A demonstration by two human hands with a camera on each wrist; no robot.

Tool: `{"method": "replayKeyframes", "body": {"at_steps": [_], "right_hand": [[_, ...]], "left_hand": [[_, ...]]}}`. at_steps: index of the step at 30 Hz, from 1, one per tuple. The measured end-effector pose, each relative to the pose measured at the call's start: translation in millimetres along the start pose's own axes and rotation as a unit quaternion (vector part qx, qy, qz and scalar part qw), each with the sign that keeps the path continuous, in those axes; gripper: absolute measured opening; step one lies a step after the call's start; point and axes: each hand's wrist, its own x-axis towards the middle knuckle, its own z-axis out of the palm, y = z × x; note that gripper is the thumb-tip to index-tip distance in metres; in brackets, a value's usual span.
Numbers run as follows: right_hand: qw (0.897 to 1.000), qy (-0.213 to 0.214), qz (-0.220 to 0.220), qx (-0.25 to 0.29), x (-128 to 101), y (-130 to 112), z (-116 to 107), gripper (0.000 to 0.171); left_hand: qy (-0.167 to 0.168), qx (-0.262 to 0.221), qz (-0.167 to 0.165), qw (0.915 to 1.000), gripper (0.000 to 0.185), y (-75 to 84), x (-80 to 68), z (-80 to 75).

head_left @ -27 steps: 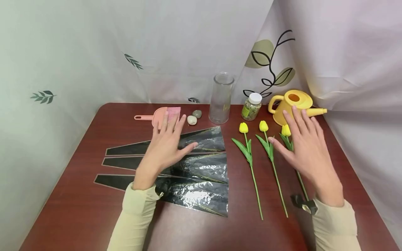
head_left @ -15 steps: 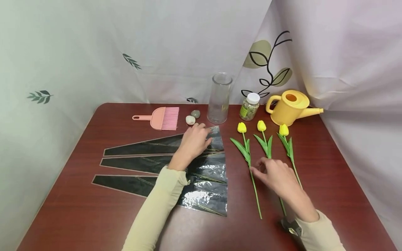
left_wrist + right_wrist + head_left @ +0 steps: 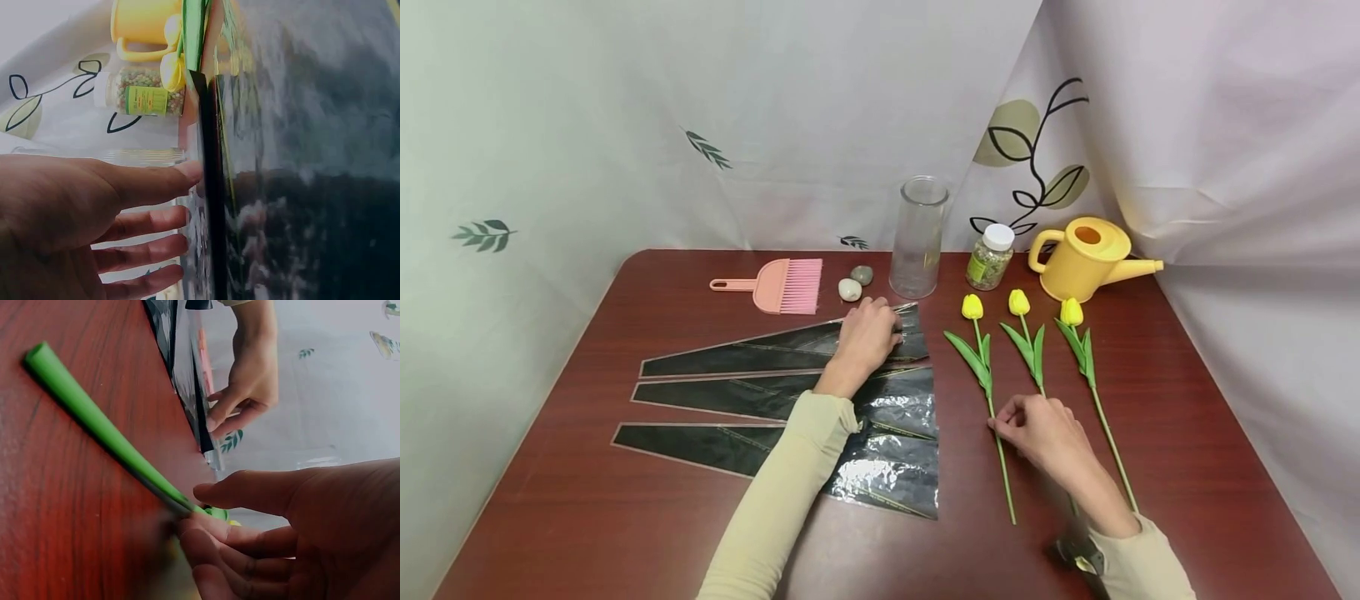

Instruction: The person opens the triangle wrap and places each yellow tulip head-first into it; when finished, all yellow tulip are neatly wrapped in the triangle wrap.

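Overhead first: clear glass vase [image 3: 917, 236] upright at the table's far edge, apparently empty; small jar [image 3: 989, 257] with a white lid beside it, filled with greenish bits; yellow watering can [image 3: 1084, 258] further right, contents not visible. Left hand [image 3: 867, 337] on the wide end of the farthest black wrapping sleeve [image 3: 775, 348], fingers curled over its edge. Right hand [image 3: 1047, 432] pinching the stem of the leftmost tulip [image 3: 987, 385] (two more tulips [image 3: 1075, 350] lying parallel to its right). Pink brush [image 3: 778, 285] and two pebbles [image 3: 855, 282] behind the sleeves, just beyond the left hand. Two other sleeves [image 3: 820, 417] nearer, partly under the left forearm.

Left wrist next: fingers [image 3: 150, 222] fairly straight against the shiny sleeve's edge, thumb on top; grip unclear from this angle; jar [image 3: 142, 92] and watering can [image 3: 147, 25] behind.

Right wrist: thumb and fingertips [image 3: 206, 528] closed on the green stem [image 3: 94, 419], which lies flat on the red-brown table [image 3: 56, 519].
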Motion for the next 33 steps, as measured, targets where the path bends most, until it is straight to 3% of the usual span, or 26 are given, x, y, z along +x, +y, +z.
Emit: {"method": "replayKeyframes", "body": {"at_steps": [5, 16, 20, 24, 27, 33], "right_hand": [[0.998, -0.007, 0.018, 0.058, 2, 3, 2, 0.013], [0.982, -0.02, 0.078, 0.17, 4, 7, 4, 0.007], [0.976, 0.01, 0.086, 0.198, 1, 6, 0, 0.007], [0.967, 0.039, 0.061, 0.245, -1, 7, -6, 0.008], [0.944, 0.039, 0.029, 0.325, -2, 10, -8, 0.01], [0.869, 0.047, 0.006, 0.493, 1, 13, -6, 0.029]], "left_hand": [[0.022, -0.011, 0.003, 0.9997, 0.003, -0.6, -0.5, -0.1], [0.048, -0.02, 0.004, 0.9986, 0.004, -0.8, -5.4, -5.5], [0.051, -0.02, 0.008, 0.9984, 0.005, -0.3, -6.4, -6.0], [0.055, -0.029, 0.004, 0.9981, 0.004, -0.3, -6.9, -5.9], [0.058, -0.035, 0.005, 0.9977, 0.003, -0.4, -7.1, -6.0], [0.065, -0.043, 0.01, 0.9969, 0.004, -0.6, -6.6, -7.3]]}}
